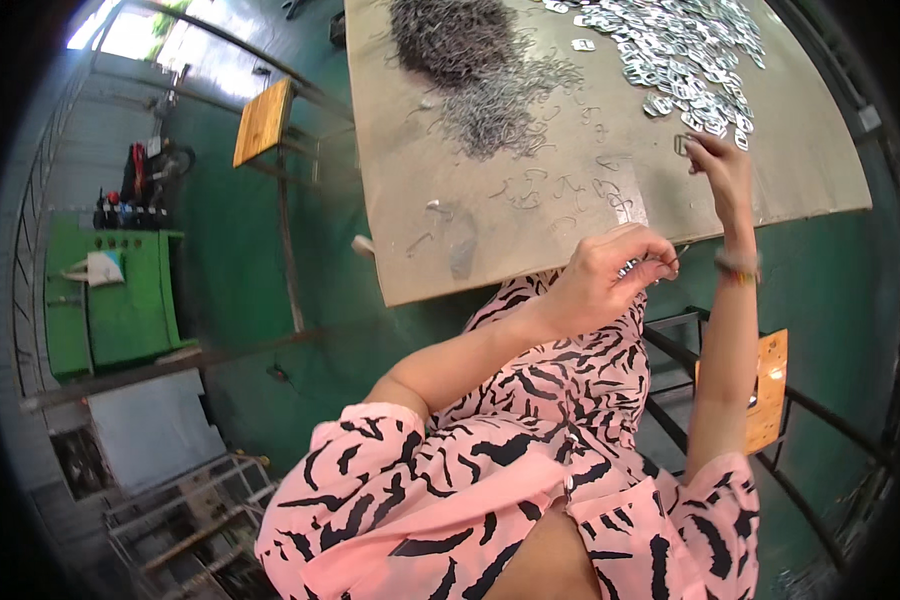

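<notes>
My left hand [610, 275] is closed in front of my body, just off the near table edge. Its curled fingers hold small silver metal pieces [628, 267], with a thin bit of wire showing past the fingertips. Over the table's right part, my right hand [720, 165] pinches a small rectangular metal buckle [681, 145] at the fingertips. Just beyond it lies a heap of flat silver buckles [685, 70]. To the left spreads a pile of grey wire hooks [495, 110], darker and denser at its far end [445, 35].
Loose wire hooks [525, 188] are scattered on the tan tabletop [570, 235]. A wooden stool [770, 385] stands at right beneath my right arm, another stool [263, 122] left of the table. Farther left is a green cabinet [120, 320], with a metal rack [190, 525] nearer.
</notes>
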A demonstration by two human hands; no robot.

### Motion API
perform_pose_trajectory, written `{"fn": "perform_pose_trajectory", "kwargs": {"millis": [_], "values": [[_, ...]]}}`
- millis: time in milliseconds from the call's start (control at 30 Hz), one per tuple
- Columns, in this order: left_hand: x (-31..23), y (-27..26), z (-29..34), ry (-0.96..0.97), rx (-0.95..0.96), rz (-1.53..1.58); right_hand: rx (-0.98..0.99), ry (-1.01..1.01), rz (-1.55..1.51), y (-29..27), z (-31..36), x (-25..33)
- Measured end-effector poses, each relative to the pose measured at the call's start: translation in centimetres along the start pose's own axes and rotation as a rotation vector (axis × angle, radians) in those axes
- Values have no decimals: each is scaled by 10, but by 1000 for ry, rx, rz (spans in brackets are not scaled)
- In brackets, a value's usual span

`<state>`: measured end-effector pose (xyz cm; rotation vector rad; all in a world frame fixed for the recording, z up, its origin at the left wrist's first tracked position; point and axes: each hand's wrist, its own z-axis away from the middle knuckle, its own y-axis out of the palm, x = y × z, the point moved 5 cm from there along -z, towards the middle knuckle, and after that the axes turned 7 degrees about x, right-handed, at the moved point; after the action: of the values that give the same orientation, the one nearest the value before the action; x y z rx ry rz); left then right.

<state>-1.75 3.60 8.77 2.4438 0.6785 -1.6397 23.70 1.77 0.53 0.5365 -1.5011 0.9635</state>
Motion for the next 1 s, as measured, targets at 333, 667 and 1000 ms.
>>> {"fn": "perform_pose_trajectory", "kwargs": {"millis": [333,667,1000], "values": [[2,-1,-3,18,-1,-9,-235,-165,-205,45,160,102],[6,-1,5,150,-71,-367,-246,-103,-283,46,164,91],[63,-62,-2,-160,-154,-344,-211,-84,-437,55,168,82]]}}
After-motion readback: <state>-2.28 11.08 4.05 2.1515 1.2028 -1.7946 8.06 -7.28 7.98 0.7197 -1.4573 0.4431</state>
